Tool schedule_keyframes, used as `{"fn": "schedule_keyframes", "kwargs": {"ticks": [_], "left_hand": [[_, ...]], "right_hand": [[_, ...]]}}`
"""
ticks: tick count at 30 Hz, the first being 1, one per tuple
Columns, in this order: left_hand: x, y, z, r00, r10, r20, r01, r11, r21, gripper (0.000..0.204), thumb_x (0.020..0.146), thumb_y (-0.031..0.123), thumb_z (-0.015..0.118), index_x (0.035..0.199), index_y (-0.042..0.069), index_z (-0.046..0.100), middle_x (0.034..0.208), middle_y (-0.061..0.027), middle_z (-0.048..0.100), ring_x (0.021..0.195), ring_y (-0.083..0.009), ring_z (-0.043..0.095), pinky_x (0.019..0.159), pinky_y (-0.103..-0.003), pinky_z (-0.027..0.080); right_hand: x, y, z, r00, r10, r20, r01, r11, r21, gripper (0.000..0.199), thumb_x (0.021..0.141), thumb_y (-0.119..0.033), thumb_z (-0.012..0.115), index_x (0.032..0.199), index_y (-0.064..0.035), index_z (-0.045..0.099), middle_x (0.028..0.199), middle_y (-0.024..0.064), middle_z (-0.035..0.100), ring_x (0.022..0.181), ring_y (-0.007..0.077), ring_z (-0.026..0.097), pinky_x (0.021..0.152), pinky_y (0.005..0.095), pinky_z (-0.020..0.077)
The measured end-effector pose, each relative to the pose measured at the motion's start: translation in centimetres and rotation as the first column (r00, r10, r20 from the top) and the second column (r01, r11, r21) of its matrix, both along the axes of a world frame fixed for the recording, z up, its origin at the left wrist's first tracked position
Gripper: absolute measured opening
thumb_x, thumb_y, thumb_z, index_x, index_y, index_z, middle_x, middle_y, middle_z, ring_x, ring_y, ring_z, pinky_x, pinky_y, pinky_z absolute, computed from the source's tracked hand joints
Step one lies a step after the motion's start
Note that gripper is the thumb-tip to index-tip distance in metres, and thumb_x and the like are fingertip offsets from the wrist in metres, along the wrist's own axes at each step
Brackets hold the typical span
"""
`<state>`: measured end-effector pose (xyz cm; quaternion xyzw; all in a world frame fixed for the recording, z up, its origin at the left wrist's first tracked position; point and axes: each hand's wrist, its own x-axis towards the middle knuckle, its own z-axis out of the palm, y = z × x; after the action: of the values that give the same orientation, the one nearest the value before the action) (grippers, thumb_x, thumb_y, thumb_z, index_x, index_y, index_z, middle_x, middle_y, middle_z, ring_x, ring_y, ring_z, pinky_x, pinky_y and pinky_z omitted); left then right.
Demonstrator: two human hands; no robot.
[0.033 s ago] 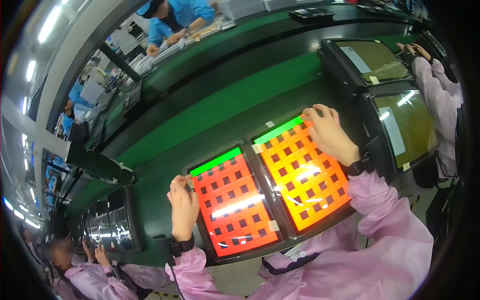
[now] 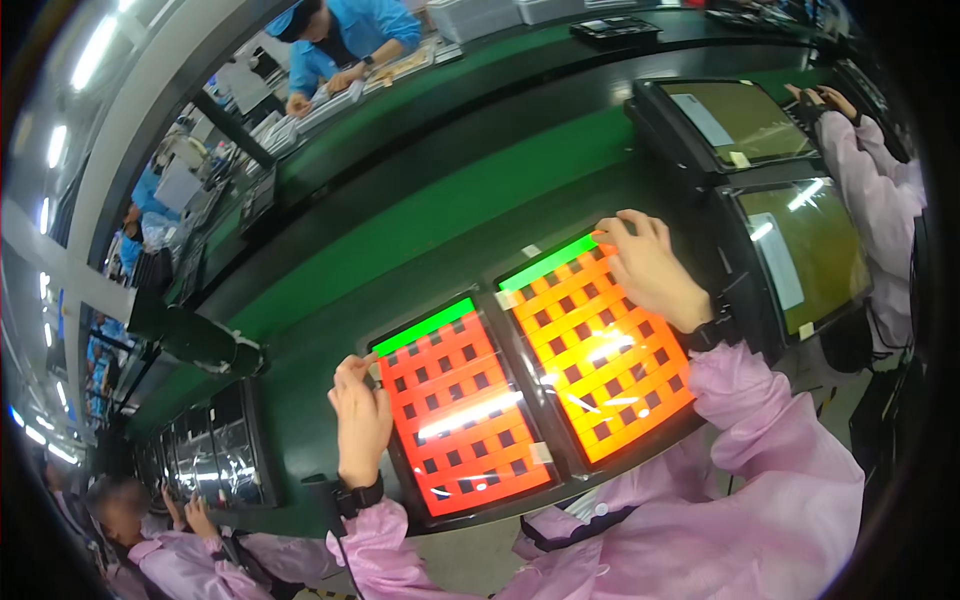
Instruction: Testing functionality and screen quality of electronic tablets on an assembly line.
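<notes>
Two lit display panels lie side by side before me, both with a green top band and a dark-square grid. The left display panel (image 2: 462,410) is red and the right display panel (image 2: 600,350) orange to yellow. My left hand (image 2: 362,420) is closed at the left panel's upper left corner, its fingertips bunched by a small pale tab (image 2: 376,371). On the right panel's upper right corner rests my right hand (image 2: 652,272), fingers bent over the edge. Its thumb is hidden. Black straps circle both wrists.
Two unlit panels (image 2: 805,260) in black frames stand at the right, near a co-worker's pink sleeve (image 2: 870,170). Several dark panels (image 2: 215,450) lie at the left by another person's hands. A black cylinder on a post (image 2: 195,335) juts in there. Across the green bench, someone in blue (image 2: 350,45) works.
The whole view has shifted very slightly. Both hands stay at the same panel corners, and the panels keep their colours.
</notes>
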<state>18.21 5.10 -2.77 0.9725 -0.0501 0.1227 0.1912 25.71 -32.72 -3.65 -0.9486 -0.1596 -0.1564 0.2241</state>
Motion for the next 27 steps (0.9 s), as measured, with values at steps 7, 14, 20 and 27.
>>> {"fn": "schedule_keyframes", "kwargs": {"ticks": [7, 14, 20, 27], "left_hand": [[-3.0, -0.3, 0.3, 0.998, -0.009, -0.066, 0.008, 1.000, -0.019, 0.047, 0.075, -0.002, 0.046, 0.120, -0.004, 0.035, 0.120, -0.0183, 0.053, 0.111, -0.0316, 0.046, 0.094, -0.041, 0.030], [-11.3, -3.4, 1.3, 0.992, -0.002, -0.126, 0.004, 1.000, 0.020, 0.048, 0.074, -0.005, 0.048, 0.121, -0.006, 0.034, 0.122, -0.0191, 0.052, 0.110, -0.0327, 0.045, 0.095, -0.041, 0.029], [-19.3, -4.7, 1.4, 0.972, 0.102, -0.211, -0.095, 0.994, 0.044, 0.056, 0.072, -0.004, 0.053, 0.125, -0.008, 0.034, 0.116, -0.0230, 0.049, 0.109, -0.0369, 0.042, 0.095, -0.044, 0.030], [-21.7, -6.7, 1.3, 0.915, 0.271, -0.298, -0.222, 0.957, 0.187, 0.064, 0.072, -0.001, 0.060, 0.128, -0.008, 0.029, 0.123, -0.0274, 0.041, 0.111, -0.0408, 0.041, 0.097, -0.049, 0.030]], "right_hand": [[-2.0, -0.4, 0.6, 0.998, -0.046, -0.035, 0.045, 0.999, -0.025, 0.028, 0.084, -0.009, 0.047, 0.110, 0.0034, 0.046, 0.108, 0.0193, 0.057, 0.120, 0.0359, 0.039, 0.102, 0.0511, 0.0244], [-10.1, -1.7, 2.5, 0.992, -0.042, -0.117, 0.036, 0.998, -0.050, 0.033, 0.083, -0.007, 0.048, 0.114, 0.0047, 0.045, 0.106, 0.0199, 0.057, 0.119, 0.0369, 0.040, 0.103, 0.0511, 0.0232], [-17.8, -2.3, 4.0, 0.952, -0.091, -0.291, 0.063, 0.993, -0.105, 0.048, 0.077, -0.003, 0.052, 0.124, 0.0000, 0.042, 0.103, 0.0170, 0.060, 0.122, 0.0357, 0.035, 0.104, 0.0523, 0.0207], [-20.4, -1.7, 3.6, 0.948, -0.085, -0.307, 0.048, 0.991, -0.127, 0.051, 0.074, -0.001, 0.051, 0.124, 0.0018, 0.041, 0.104, 0.0168, 0.060, 0.121, 0.0361, 0.037, 0.104, 0.0552, 0.0196]]}}
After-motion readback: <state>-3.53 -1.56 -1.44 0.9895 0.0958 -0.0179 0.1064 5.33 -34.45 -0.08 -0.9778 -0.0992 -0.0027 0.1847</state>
